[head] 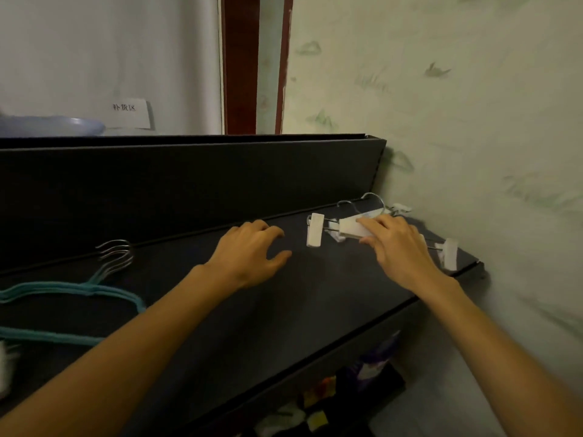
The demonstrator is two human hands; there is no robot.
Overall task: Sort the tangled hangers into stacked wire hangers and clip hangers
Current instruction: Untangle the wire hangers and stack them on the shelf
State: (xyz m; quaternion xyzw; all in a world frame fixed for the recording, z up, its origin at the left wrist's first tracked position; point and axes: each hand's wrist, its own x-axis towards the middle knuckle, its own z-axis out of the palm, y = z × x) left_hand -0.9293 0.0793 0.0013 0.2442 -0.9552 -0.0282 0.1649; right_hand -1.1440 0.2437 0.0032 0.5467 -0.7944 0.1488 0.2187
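Dim room: dark shelf (220,190) against a pale green patterned wall (457,105), red door frame (239,64) behind

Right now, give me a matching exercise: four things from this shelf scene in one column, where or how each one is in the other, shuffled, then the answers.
Things
1. teal hangers
2. clip hangers
3. left hand
4. paper label

Places or states
A. on the wall behind the shelf
B. stacked at the shelf's left end
C. under the right hand, near the right end
D. holding nothing, fingers loosely curled, over mid-shelf

Pairs: 1-B, 2-C, 3-D, 4-A
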